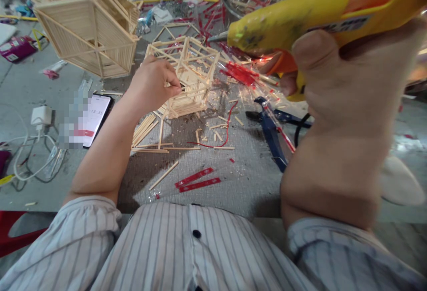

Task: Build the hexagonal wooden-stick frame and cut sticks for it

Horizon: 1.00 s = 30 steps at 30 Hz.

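One open frame of thin wooden sticks [192, 97] stood slightly left of centre on the bench [250, 189], well apart from its near edge. Your left hand [156, 79] rested at the frame's left side, thumb and fingertips pinched together; whether a stick was between them could not be told. Your right hand [347, 66] was wrapped around a yellow glue gun [276, 19], its nozzle [219, 36] pointing left toward the frame's far right part; contact between them was unclear. If the gun was hot, a dip of your right wrist could have brought the nozzle against your left fingers, and too hard a pinch could have cracked a thin joint. Just left of the frame, a larger stick structure [90, 26] limited sideways room. A phone [96, 117] lay just beside your left forearm, where an elbow swing might have nudged it. Blue-handled pliers [271, 137] crowded your right forearm. Freest for moving was the near bench, right of the red strips [200, 184].
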Tool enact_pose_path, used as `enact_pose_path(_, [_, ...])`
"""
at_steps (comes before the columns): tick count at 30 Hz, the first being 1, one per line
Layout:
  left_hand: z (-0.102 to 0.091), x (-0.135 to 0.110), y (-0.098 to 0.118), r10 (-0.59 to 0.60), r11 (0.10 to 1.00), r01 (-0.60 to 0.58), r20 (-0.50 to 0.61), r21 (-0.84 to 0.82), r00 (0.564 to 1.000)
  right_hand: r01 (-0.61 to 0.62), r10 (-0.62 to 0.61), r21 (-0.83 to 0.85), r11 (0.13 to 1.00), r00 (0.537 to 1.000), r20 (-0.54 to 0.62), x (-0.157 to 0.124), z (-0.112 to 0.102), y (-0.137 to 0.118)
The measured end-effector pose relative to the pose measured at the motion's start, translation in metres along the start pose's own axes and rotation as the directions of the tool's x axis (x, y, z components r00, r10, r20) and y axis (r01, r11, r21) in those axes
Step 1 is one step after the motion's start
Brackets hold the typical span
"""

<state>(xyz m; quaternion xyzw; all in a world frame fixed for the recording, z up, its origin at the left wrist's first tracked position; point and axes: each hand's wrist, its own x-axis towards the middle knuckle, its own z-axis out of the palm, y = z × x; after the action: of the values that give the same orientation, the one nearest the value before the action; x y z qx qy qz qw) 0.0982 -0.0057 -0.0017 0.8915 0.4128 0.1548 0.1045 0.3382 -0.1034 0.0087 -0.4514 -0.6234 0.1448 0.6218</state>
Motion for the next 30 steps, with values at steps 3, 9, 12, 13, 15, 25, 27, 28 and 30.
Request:
enact_pose_path(3, [-0.001,0.0,0.001,-0.003,1.0,0.003,0.005,0.001,1.0,0.021,-0.021,-0.015,1.0,1.0,0.007,0.0,0.0,0.0])
enact_pose_path(9, [-0.001,0.0,0.0,0.01,1.0,-0.01,-0.002,-0.008,1.0,-0.028,0.028,0.014,1.0,1.0,0.001,0.0,0.001,0.0])
enact_pose_path(12, [-0.002,0.0,-0.001,0.023,1.0,-0.023,0.011,-0.016,1.0,-0.009,0.009,-0.001,1.0,1.0,-0.003,0.0,0.001,0.0])
enact_pose_path(13, [-0.002,0.0,-0.001,0.026,1.0,-0.026,0.014,-0.017,1.0,0.003,-0.003,0.0,1.0,1.0,-0.001,0.0,0.001,0.001])
enact_pose_path(15, [-0.003,0.0,-0.001,0.028,0.999,-0.028,0.016,-0.02,0.999,0.013,-0.013,0.007,1.0,1.0,0.003,-0.001,0.002,0.001])
enact_pose_path(25, [-0.001,0.001,-0.003,0.028,0.999,-0.027,0.04,-0.045,0.999,-0.011,0.011,-0.009,1.0,1.0,0.0,-0.001,0.003,-0.004])
enact_pose_path(27, [-0.001,0.0,-0.003,0.014,0.999,-0.011,0.042,-0.05,0.999,-0.03,0.029,-0.043,0.999,1.0,-0.011,-0.002,0.004,-0.007])
enact_pose_path(28, [-0.001,0.0,-0.004,0.009,0.999,-0.006,0.041,-0.054,0.999,-0.033,0.032,-0.055,0.998,0.999,-0.021,-0.003,0.004,-0.009])
enact_pose_path(30, [0.0,-0.002,-0.004,0.003,0.998,0.0,0.035,-0.061,0.999,-0.038,0.037,-0.064,0.997,0.999,-0.026,-0.004,0.004,-0.01])
